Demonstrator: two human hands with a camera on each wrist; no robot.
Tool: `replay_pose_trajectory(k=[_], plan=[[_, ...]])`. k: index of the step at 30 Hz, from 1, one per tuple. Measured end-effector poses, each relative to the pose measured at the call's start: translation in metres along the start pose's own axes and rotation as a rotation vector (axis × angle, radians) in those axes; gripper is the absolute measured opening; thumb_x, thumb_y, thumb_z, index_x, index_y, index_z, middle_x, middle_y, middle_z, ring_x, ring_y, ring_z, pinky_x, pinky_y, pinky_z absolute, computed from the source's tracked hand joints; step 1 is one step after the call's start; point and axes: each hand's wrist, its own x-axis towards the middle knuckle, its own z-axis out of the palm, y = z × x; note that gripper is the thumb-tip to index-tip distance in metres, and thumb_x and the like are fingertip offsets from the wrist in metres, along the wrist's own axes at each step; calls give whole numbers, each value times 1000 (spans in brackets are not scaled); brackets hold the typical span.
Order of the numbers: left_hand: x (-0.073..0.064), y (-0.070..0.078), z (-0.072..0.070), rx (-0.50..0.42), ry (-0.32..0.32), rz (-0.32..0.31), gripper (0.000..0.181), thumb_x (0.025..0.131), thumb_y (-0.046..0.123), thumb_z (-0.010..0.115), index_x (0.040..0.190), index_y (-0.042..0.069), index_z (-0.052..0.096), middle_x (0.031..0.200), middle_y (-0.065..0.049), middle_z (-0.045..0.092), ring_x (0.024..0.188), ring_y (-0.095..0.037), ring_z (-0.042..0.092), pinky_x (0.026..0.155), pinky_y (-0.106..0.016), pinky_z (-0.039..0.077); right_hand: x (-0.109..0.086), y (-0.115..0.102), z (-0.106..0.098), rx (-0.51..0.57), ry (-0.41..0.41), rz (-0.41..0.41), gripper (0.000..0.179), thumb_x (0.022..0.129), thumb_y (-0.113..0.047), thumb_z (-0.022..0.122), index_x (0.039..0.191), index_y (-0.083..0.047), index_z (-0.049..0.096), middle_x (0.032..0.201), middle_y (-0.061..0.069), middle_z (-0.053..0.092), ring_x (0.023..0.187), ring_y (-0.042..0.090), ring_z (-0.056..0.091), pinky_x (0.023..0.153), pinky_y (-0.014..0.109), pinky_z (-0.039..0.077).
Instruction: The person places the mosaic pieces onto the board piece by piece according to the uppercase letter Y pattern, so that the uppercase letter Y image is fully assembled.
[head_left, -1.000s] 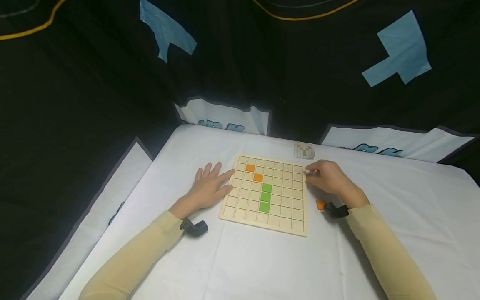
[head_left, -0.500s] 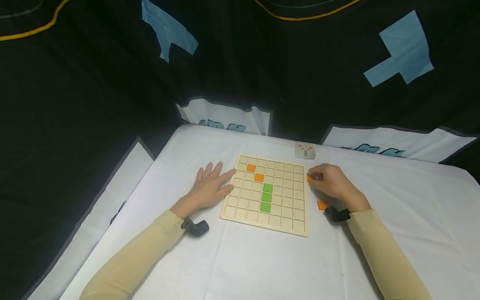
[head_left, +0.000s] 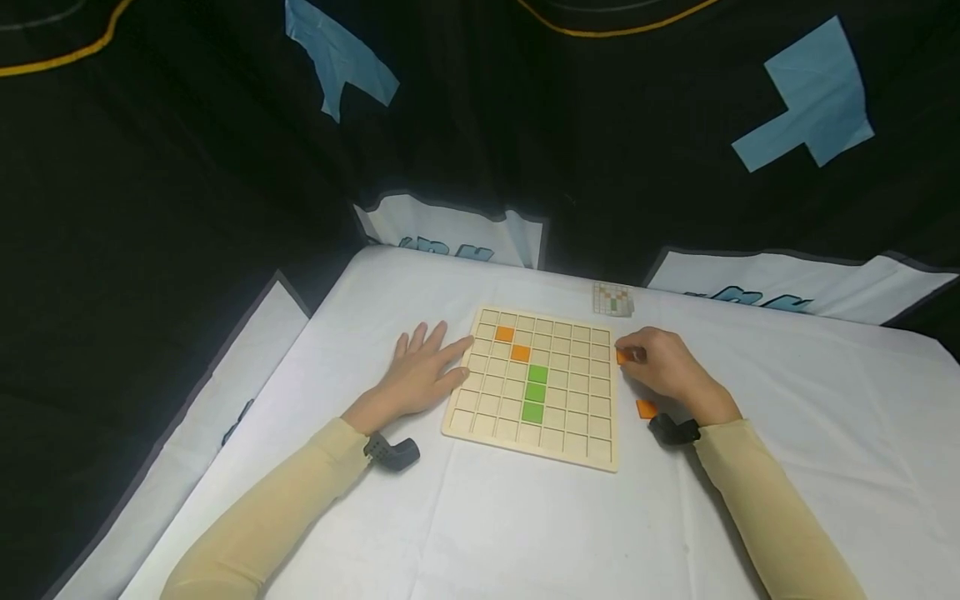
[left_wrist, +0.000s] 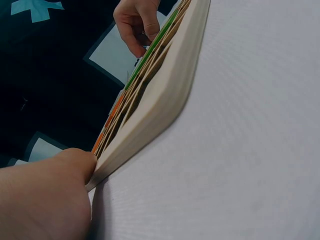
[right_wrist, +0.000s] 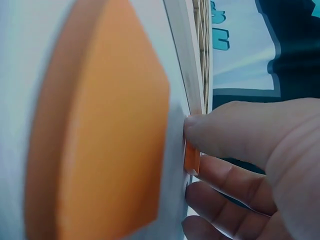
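Observation:
A wooden grid board [head_left: 577, 400] lies on the white table, carrying two orange tiles [head_left: 505, 334] and a column of three green tiles [head_left: 535, 392]. My left hand [head_left: 420, 375] lies flat with straight fingers against the board's left edge [left_wrist: 160, 110]. My right hand [head_left: 660, 362] sits just off the board's right edge and pinches a small orange tile [head_left: 621, 357] between thumb and fingers [right_wrist: 191, 159]. Another orange tile [head_left: 646, 408] lies on the table by my right wrist, filling the near part of the right wrist view [right_wrist: 105, 130].
A small printed pattern card [head_left: 613, 300] lies beyond the board's far right corner. Black drapes with blue patches [head_left: 806, 100] close off the back and left. The white table [head_left: 525, 525] stretches wide toward me.
My right hand drew back slightly from the board's far right corner, and the orange tile now shows pinched in its fingertips. The left hand has stayed put.

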Motion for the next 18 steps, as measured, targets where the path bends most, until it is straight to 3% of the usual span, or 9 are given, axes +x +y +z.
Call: replay_pose_trajectory(k=[6,18], plan=[[1,-1,1,5,11,5,59,105,45,45,159,24,39,169,-24,17,156,-52,5,124,-71,2,-1,-3,1,-3,-15,24,30,87,0,71,117,2,74,95,14,68,83,25,55,74,36,48],[-1,-1,0,1,8,6,58,105,45,46,159,23,39,169,-25,17,156,-53,5,124,-71,2,-3,-3,3,2,-1,-6,29,87,2,71,116,3,74,97,16,69,83,25,56,75,37,49]])
